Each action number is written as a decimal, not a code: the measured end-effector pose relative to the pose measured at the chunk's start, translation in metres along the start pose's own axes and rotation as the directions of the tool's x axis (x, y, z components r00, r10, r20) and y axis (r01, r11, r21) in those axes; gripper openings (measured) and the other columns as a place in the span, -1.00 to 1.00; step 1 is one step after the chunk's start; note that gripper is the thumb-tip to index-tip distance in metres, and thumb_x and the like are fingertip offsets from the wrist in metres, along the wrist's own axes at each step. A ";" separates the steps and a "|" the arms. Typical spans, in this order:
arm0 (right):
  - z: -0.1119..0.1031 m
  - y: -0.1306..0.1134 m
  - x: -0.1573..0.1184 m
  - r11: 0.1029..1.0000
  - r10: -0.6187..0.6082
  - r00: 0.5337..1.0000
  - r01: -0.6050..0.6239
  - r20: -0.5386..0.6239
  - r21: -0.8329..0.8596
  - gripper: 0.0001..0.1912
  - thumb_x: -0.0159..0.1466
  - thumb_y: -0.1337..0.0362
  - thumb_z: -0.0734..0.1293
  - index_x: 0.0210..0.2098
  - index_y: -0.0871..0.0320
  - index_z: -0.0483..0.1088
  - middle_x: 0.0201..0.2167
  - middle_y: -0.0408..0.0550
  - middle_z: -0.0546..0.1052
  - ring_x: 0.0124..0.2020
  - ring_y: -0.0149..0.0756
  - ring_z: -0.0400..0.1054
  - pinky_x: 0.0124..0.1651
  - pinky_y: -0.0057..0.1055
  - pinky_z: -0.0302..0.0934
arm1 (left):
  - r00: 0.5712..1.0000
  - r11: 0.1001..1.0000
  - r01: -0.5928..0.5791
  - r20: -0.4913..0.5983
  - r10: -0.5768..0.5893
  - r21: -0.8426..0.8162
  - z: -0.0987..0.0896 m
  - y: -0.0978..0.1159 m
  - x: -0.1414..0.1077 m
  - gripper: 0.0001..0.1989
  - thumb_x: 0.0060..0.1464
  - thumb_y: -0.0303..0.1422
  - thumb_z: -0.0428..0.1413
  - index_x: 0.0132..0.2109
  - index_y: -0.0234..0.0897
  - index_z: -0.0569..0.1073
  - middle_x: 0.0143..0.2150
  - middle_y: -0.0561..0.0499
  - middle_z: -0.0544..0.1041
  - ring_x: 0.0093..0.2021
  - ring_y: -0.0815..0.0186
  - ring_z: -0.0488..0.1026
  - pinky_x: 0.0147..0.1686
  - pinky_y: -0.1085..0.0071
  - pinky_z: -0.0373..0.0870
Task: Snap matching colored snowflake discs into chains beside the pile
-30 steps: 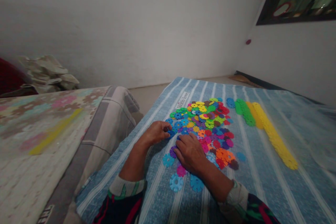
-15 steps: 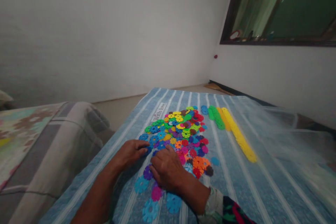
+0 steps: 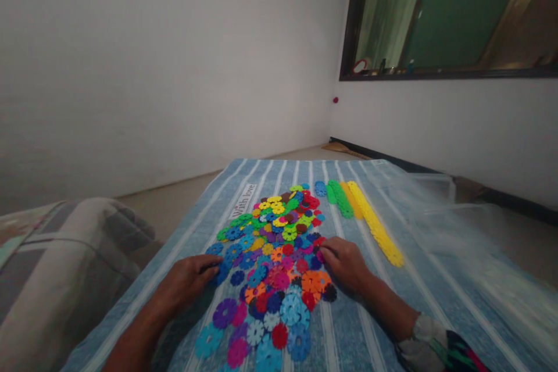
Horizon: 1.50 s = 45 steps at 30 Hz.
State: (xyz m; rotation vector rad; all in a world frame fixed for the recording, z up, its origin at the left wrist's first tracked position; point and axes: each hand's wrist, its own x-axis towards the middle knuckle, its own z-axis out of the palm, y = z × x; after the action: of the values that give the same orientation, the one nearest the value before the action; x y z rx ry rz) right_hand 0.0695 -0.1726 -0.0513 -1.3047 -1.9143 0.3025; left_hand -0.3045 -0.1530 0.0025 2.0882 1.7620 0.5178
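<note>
Many flower-shaped plastic discs [image 3: 279, 276] in mixed colours lie spread over a striped blue cloth [image 3: 174, 261]. My left hand [image 3: 187, 282] is at the pile's left edge, its fingers pinched at blue discs [image 3: 224, 270]. At the right edge my right hand [image 3: 344, 261] has thumb and fingers together by red and pink discs; what lies between the fingertips is too small to make out. Beyond it, overlapping discs form a long yellow row [image 3: 377, 226], an orange row [image 3: 352, 200], green rows [image 3: 340, 200] and a short blue group [image 3: 321, 188].
Clear plastic containers [image 3: 422, 189] stand on the right side of the cloth, with a transparent bag [image 3: 514, 285] nearer. A grey checked cover [image 3: 87, 256] drapes over something at the left. Behind are a white wall and a window.
My right hand has moved from the middle of the pile to its right edge, uncovering discs. My left hand stays at the left edge. The view has shifted to the right.
</note>
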 end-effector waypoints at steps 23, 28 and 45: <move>0.009 0.013 -0.003 0.972 0.117 0.993 -0.107 -0.036 0.210 -0.83 0.24 0.36 0.27 -0.42 0.13 0.49 -0.44 -0.11 0.52 -0.32 -0.30 0.39 -0.22 -0.40 0.16 | 0.918 0.888 -0.387 0.013 0.396 0.247 0.101 0.204 0.211 -0.77 0.09 -0.46 0.03 -0.24 -0.28 0.59 -0.28 -0.05 0.62 -0.23 0.28 0.52 -0.19 0.45 0.34; 0.013 0.017 -0.004 0.976 0.086 0.994 -0.069 -0.074 0.208 -0.85 0.21 0.41 0.30 -0.42 0.11 0.49 -0.45 -0.12 0.53 -0.34 -0.31 0.39 -0.24 -0.41 0.16 | 0.928 0.883 -0.361 0.020 0.372 0.299 0.124 0.220 0.244 -0.74 0.07 -0.49 0.01 -0.26 -0.30 0.62 -0.22 -0.15 0.64 -0.16 0.19 0.54 -0.13 0.37 0.35; 0.014 0.014 -0.003 0.974 0.106 0.991 -0.086 -0.085 0.209 -0.85 0.23 0.39 0.31 -0.44 0.11 0.49 -0.46 -0.13 0.53 -0.35 -0.32 0.39 -0.26 -0.43 0.14 | 0.917 0.875 -0.392 0.052 0.394 0.285 0.135 0.219 0.264 -0.72 0.07 -0.51 0.05 -0.17 -0.23 0.63 -0.15 -0.09 0.66 -0.08 0.21 0.55 -0.02 0.38 0.37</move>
State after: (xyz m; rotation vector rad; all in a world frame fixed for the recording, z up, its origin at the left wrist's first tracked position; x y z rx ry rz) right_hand 0.0695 -0.1658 -0.0701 -1.2523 -1.6946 0.4657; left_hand -0.0088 0.0675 0.0055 2.6805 1.4863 0.3878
